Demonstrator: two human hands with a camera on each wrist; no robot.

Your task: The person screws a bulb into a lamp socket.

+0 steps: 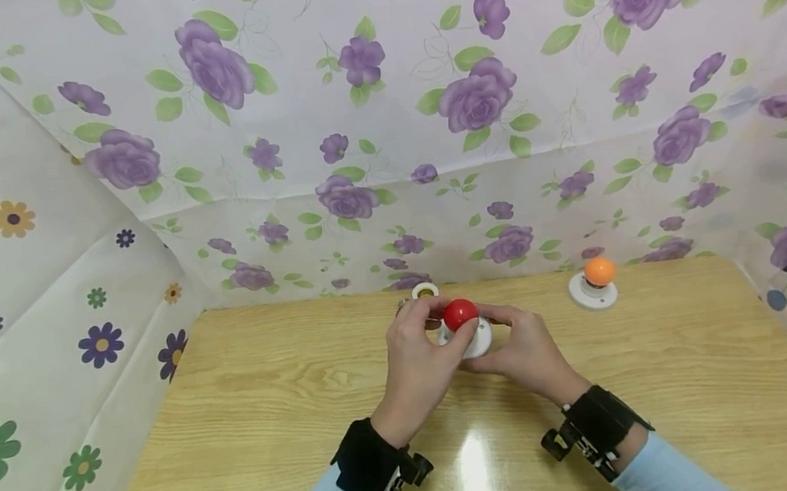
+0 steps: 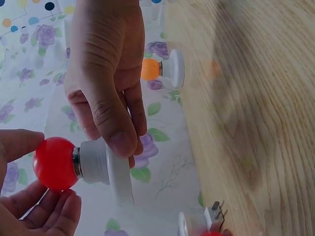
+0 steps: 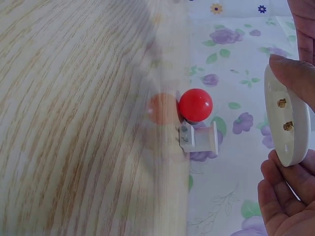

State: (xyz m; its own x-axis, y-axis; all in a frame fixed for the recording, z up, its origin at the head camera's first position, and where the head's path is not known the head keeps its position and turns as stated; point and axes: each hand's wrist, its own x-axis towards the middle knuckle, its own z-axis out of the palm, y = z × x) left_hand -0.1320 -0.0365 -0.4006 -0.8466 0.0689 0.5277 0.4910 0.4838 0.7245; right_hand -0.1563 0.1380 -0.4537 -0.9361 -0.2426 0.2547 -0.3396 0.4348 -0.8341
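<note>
Above the table, a red bulb (image 1: 460, 314) sits with its metal cap at the mouth of a round white lamp holder (image 1: 479, 339). Thumb and fingers of my left hand (image 1: 416, 348) pinch the red globe. My right hand (image 1: 529, 347) grips the holder by its wide base, thumb on one face and fingers at the edge. A thin strip of metal cap shows between globe and holder in the left wrist view. Two brass screws show on the holder's underside (image 3: 283, 118) in the right wrist view.
Behind the hands stands a white plug-in socket with prongs (image 3: 204, 138). Beside it lies a second red bulb (image 3: 196, 104), mostly hidden in the head view. An orange bulb (image 1: 599, 271) in a round white holder (image 1: 595, 299) stands at the back right. Flowered cloth (image 1: 354, 153) hangs behind the wooden table (image 1: 275, 421).
</note>
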